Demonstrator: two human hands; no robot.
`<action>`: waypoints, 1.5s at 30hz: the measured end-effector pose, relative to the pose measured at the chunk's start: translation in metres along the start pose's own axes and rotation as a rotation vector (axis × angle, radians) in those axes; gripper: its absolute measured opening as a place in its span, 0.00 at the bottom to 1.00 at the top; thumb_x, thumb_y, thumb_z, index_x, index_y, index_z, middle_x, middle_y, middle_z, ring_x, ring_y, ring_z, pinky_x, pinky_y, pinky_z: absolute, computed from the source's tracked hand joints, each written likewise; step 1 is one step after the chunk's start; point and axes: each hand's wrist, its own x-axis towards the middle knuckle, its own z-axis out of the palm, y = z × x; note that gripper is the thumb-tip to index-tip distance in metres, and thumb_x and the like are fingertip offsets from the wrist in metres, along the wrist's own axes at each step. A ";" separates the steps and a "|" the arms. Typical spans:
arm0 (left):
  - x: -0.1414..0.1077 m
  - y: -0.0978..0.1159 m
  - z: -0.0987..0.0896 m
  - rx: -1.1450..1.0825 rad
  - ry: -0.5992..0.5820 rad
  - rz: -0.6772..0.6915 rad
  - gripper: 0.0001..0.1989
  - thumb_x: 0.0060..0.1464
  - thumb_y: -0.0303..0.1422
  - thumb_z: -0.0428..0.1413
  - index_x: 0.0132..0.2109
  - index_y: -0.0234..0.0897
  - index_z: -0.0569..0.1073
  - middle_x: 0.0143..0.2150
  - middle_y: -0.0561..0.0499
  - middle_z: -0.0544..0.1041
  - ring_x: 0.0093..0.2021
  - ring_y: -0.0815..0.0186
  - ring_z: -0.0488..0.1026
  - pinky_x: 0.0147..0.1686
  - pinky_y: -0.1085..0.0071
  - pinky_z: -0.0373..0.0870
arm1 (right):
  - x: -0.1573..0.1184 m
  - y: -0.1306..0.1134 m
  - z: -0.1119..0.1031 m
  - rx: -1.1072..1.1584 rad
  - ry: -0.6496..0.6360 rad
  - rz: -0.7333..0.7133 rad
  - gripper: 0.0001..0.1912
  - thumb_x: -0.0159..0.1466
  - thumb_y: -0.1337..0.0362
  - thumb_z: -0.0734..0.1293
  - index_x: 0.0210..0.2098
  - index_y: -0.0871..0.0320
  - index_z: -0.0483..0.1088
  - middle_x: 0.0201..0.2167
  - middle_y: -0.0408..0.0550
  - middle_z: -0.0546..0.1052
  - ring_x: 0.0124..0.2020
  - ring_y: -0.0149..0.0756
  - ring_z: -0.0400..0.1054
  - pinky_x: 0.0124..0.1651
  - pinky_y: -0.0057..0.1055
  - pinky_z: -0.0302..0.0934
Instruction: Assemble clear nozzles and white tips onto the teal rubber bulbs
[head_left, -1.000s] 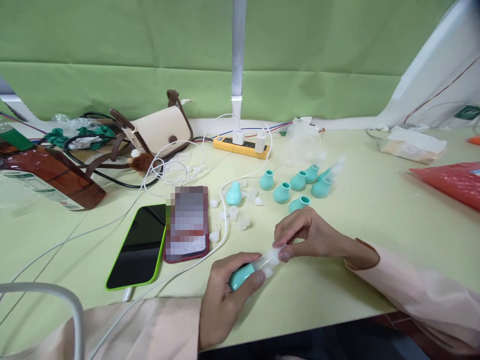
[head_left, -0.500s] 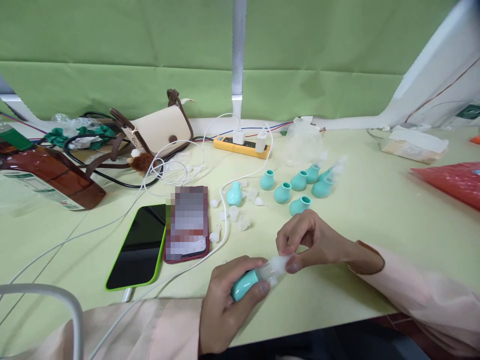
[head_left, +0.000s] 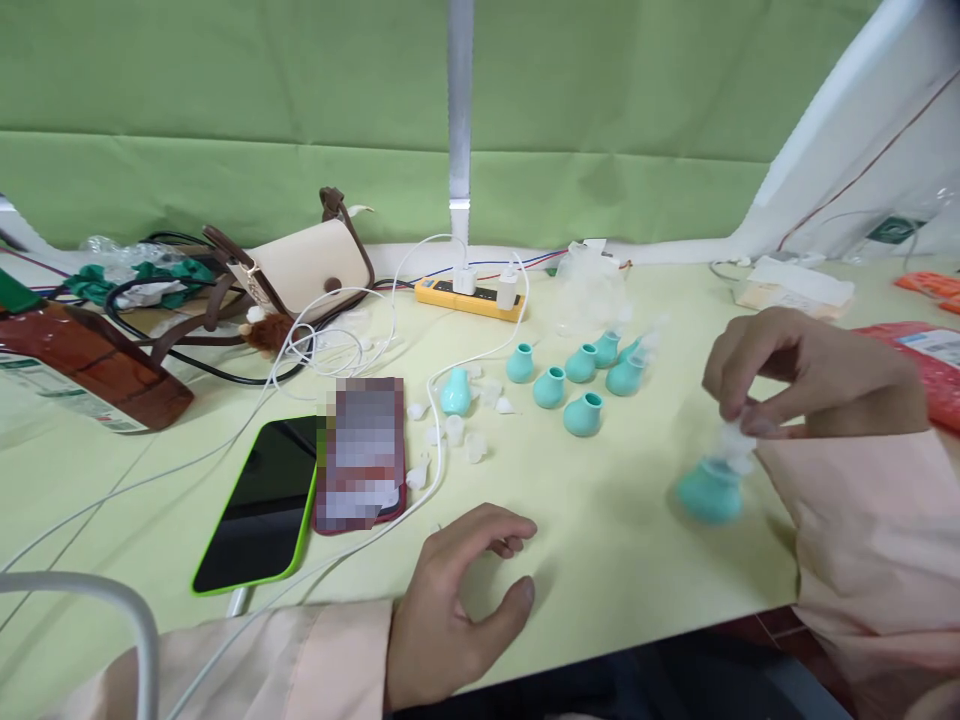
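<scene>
My right hand (head_left: 780, 375) pinches the clear tip of a turquoise rubber bulb (head_left: 709, 491) at the right; the bulb hangs below the fingers and is blurred. My left hand (head_left: 472, 590) rests near the table's front edge, fingers apart and curved, with nothing between them. Beyond it several open-necked turquoise bulbs (head_left: 583, 414) stand in a cluster. One of the cluster, a bulb (head_left: 624, 373) at its right, seems to have a clear tip in its neck. Left of them a glossy bulb (head_left: 455, 392) stands among several small translucent tips (head_left: 475, 446).
Two phones, one with a green edge (head_left: 259, 505) and one with a red case (head_left: 360, 455), lie at left beside white cables. Behind are a cream bag (head_left: 319, 270), a brown bottle (head_left: 97, 365) and a yellow power strip (head_left: 472, 299). A red packet (head_left: 941, 375) lies far right.
The turquoise bulb left my left hand and moved right, hanging from my right hand by its clear tip. My left hand has opened and stayed in about the same place.
</scene>
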 end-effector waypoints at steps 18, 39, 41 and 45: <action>0.004 0.000 0.000 0.056 -0.026 0.010 0.10 0.47 0.19 0.47 0.35 0.34 0.68 0.34 0.47 0.71 0.35 0.66 0.68 0.36 0.71 0.65 | 0.038 0.030 -0.055 -0.628 0.045 0.338 0.20 0.39 0.56 0.69 0.25 0.69 0.75 0.16 0.49 0.73 0.20 0.24 0.62 0.26 0.32 0.53; 0.003 -0.001 0.000 0.046 -0.036 0.035 0.10 0.48 0.17 0.46 0.34 0.31 0.68 0.34 0.46 0.71 0.35 0.66 0.68 0.36 0.72 0.64 | 0.044 0.042 -0.056 -0.751 0.215 0.360 0.12 0.45 0.61 0.69 0.27 0.64 0.73 0.21 0.51 0.74 0.22 0.31 0.66 0.26 0.27 0.59; 0.004 -0.001 0.000 0.041 -0.038 0.034 0.10 0.47 0.17 0.46 0.34 0.31 0.69 0.34 0.46 0.71 0.35 0.66 0.68 0.36 0.72 0.64 | 0.044 0.043 -0.053 -0.783 0.322 0.271 0.15 0.47 0.58 0.68 0.27 0.65 0.73 0.21 0.53 0.74 0.22 0.30 0.66 0.26 0.27 0.59; 0.006 -0.001 0.001 0.037 -0.045 0.028 0.10 0.47 0.17 0.46 0.34 0.31 0.69 0.34 0.45 0.71 0.35 0.66 0.68 0.36 0.72 0.64 | 0.044 0.039 -0.027 -0.959 0.769 -0.196 0.17 0.56 0.58 0.61 0.27 0.69 0.72 0.19 0.54 0.72 0.24 0.28 0.65 0.30 0.26 0.59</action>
